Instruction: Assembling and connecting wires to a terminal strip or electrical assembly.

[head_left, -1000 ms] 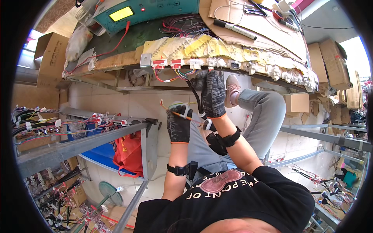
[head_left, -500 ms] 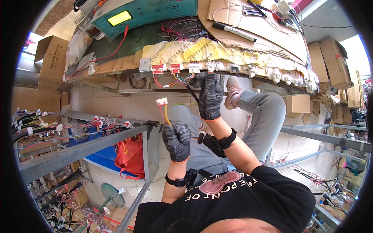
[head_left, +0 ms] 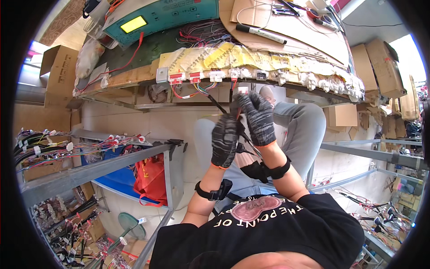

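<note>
Both hands wear dark grey knitted gloves with orange cuffs and are close together just below the bench edge. My right hand (head_left: 260, 119) is closed, its fingertips pinching a white plug connector (head_left: 243, 90) with wires. Beside it, my left hand (head_left: 225, 141) is closed on wires of the harness; its fingertips are partly hidden. Black sheathed cable (head_left: 218, 104) runs from the bench edge down to the hands. Along that edge, red-and-white connectors (head_left: 176, 79) and a white connector (head_left: 217, 76) sit plugged in with coloured wires hanging from them.
A teal tester (head_left: 168, 20) with a lit yellow screen stands on the bench, a red lead running from it. A black-and-white marker (head_left: 261, 34) lies on cardboard. Metal rack bars (head_left: 96, 172) with hanging harnesses stand at left; a red bag (head_left: 150, 181) is below. Cardboard boxes (head_left: 384, 67) stand at right.
My right hand has come away from the bench-edge sockets, slightly down and right. My left hand has moved up and right to meet it. The white connector now shows at my right fingertips.
</note>
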Motion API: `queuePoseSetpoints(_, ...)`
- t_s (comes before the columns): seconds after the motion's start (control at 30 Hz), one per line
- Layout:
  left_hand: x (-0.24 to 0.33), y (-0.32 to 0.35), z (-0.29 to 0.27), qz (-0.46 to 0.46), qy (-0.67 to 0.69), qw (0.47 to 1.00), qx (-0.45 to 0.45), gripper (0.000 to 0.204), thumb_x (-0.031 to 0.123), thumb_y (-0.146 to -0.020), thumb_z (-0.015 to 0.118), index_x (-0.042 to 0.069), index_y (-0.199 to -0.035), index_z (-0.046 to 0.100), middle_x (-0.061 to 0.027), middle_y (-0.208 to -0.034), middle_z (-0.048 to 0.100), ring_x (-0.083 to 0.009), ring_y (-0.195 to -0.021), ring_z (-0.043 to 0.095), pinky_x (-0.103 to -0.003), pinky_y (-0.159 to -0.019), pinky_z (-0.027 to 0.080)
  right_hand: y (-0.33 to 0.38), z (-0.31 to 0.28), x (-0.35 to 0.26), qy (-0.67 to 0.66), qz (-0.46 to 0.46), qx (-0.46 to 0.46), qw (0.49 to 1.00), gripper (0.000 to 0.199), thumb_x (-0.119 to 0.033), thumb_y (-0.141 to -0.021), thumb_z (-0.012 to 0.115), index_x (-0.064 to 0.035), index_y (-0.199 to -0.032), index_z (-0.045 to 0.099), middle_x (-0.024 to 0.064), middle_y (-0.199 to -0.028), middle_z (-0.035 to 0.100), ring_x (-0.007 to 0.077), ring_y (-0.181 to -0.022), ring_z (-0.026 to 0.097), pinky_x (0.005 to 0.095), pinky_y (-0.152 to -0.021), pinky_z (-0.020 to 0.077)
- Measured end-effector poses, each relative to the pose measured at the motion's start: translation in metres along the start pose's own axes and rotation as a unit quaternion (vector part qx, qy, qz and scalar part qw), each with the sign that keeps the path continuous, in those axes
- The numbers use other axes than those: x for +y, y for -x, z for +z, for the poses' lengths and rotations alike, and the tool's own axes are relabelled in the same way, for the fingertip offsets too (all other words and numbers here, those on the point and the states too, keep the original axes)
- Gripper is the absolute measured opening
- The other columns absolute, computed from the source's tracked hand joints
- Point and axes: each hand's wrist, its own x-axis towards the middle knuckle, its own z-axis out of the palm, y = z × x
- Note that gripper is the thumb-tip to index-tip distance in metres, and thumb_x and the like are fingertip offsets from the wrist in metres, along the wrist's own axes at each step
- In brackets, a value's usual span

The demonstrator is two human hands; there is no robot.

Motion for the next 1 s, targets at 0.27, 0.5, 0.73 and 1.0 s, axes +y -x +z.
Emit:
queuePoseSetpoints(0.27,-0.003,-0.076,-0.035,-0.092,0.320,0.923,0.192,0.021,0.021,-0.088,0.057,0.007,-0.104,0.056,-0.0052,-0.095,0.061,-0.0161,-0.084,0.057,-0.029,-0.069,0.049,-0.023,-0.033,0.010,-0.038,0.037,0.060,0.997,0.015,-0.013,-0.085,0.061,0.0014,-0.086,0.065,0.0060,-0.067,0.063,0.0112,-0.058,0.057,0.0245,-0.057,0.0462)
queuePoseSetpoints(0.5,0.022,-0.095,-0.026,-0.037,0.276,0.922,0.269,0.024,0.013,-0.084,0.062,0.004,-0.106,0.058,-0.0048,-0.099,0.060,-0.0137,-0.085,0.058,-0.028,-0.074,0.051,-0.025,-0.042,0.012,-0.054,0.023,0.043,0.997,0.017,-0.013,-0.086,0.059,0.0027,-0.086,0.064,0.0071,-0.066,0.062,0.0122,-0.058,0.057,0.0256,-0.057,0.0465)
queuePoseSetpoints(0.73,0.019,-0.098,-0.030,-0.037,0.273,0.927,0.254,0.031,0.014,-0.086,0.060,0.004,-0.115,0.053,-0.0075,-0.104,0.060,-0.0179,-0.089,0.058,-0.031,-0.076,0.051,-0.027,-0.037,0.004,-0.032,0.032,0.047,0.998,0.015,-0.014,-0.084,0.062,0.0000,-0.084,0.064,0.0047,-0.067,0.062,0.0088,-0.060,0.056,0.0224,-0.058,0.0450)
queuePoseSetpoints(1.0,0.009,-0.094,-0.027,-0.061,0.315,0.920,0.225,0.031,0.017,-0.086,0.060,0.004,-0.113,0.054,-0.0090,-0.105,0.060,-0.0190,-0.091,0.058,-0.034,-0.081,0.049,-0.031,-0.038,0.006,-0.080,0.024,0.042,0.996,0.016,-0.014,-0.085,0.061,0.0019,-0.085,0.064,0.0052,-0.066,0.062,0.0108,-0.058,0.056,0.0240,-0.057,0.0455)
